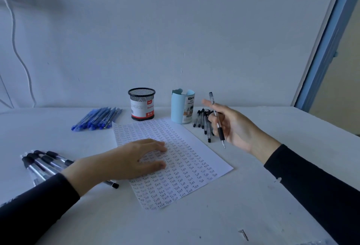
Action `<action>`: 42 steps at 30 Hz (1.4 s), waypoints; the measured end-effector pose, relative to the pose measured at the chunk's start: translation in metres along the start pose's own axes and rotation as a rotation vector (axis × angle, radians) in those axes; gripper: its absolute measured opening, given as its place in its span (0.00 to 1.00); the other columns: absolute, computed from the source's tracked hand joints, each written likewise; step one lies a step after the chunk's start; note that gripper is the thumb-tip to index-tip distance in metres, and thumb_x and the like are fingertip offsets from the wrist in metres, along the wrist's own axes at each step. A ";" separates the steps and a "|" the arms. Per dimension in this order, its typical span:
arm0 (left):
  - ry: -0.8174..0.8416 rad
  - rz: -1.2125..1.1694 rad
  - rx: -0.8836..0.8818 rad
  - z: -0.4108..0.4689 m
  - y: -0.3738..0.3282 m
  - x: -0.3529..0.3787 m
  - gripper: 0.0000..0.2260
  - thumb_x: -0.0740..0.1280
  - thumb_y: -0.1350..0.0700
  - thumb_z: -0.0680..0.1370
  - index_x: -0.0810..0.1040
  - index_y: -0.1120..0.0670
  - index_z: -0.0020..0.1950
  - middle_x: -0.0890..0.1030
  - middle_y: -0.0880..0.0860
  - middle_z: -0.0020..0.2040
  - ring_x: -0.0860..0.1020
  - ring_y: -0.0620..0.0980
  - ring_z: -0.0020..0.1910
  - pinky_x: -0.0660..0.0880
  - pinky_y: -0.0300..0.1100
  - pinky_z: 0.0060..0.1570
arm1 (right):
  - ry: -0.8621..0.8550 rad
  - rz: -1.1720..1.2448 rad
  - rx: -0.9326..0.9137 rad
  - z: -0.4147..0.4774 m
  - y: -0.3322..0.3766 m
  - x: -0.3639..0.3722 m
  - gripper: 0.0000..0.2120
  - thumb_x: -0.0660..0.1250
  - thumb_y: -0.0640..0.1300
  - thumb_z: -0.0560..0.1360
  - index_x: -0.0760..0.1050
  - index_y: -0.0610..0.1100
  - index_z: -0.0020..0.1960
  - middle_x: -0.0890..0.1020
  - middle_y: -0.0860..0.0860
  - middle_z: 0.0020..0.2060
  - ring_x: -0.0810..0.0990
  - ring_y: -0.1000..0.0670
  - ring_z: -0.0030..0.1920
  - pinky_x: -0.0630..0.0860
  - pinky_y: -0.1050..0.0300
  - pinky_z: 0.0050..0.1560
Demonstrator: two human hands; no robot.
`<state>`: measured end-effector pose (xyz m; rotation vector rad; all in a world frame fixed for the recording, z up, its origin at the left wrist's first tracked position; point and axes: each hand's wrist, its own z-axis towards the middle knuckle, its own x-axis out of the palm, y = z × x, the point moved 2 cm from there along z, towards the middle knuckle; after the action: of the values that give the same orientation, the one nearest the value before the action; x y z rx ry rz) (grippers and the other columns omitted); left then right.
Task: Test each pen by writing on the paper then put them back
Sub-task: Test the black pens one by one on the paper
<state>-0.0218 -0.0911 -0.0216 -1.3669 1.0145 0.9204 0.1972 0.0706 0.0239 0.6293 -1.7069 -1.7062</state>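
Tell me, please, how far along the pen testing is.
Done: the paper is almost covered with "Test". In hand: the right hand holds a black pen up; the left hand rests on the paper. Left: blue pens and black pens lie in piles on the table, not put back.

Blue pens [97, 118], black mesh cup [141, 103], pale-blue organiser [180, 108]

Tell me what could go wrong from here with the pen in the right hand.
1. The paper under the left hand is almost filled with "Test" words, so a fresh mark may be hard to pick out.
2. The pen held by the right hand looks like both the right pile of black pens and the left pile of black pens; it may land in the wrong one.
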 end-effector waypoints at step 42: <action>-0.003 0.004 0.023 0.002 0.008 0.004 0.34 0.51 0.22 0.69 0.64 0.34 0.71 0.60 0.31 0.73 0.62 0.34 0.72 0.58 0.39 0.73 | -0.272 -0.967 -0.346 0.042 -0.016 -0.072 0.13 0.68 0.45 0.77 0.79 0.46 0.61 0.77 0.55 0.58 0.77 0.57 0.58 0.70 0.68 0.60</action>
<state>-0.0285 -0.0888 -0.0282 -1.3445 1.0229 0.9108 0.2148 0.1507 0.0026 1.2134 -1.2608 -2.7749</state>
